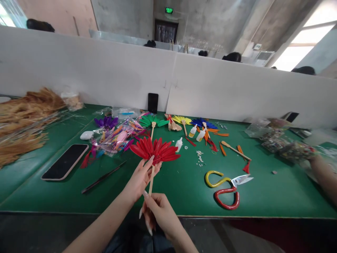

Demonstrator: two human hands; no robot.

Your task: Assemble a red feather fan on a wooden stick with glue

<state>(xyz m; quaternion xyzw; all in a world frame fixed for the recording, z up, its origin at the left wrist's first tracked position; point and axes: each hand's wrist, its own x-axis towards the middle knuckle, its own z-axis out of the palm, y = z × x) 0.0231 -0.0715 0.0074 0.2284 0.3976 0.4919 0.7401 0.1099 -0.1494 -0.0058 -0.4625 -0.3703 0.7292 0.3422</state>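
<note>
Head view: shows a green table (181,189) from above, with two bare hands at the near edge. At the centre, a red feather fan (158,149), raised above the tabletop, feathers spread wide on a pale stick (152,181) leaning slightly. At the base of the feathers, the left hand (143,177), pinching with thumb and fingers. Just below, the right hand (159,211), fingers curled, pinching the lower end of the same stick. Behind the red feathers, from left to right: a green fan (153,121), a yellow fan (183,120) and a blue fan (204,123), all lying on the table. Near these, small white bottles (193,131); closer in, a scatter of white beads (199,158). To the right, scissors (228,189) with one yellow and one red handle, blades apart. To the left, a slim dark tool (102,178), a smartphone (65,162) lying flat and clear packets (119,137) of coloured feathers. At far left, dried straw-coloured stalks (28,116). At the right edge, another person's forearm (325,175). Along the back, a white partition (79,66).
</note>
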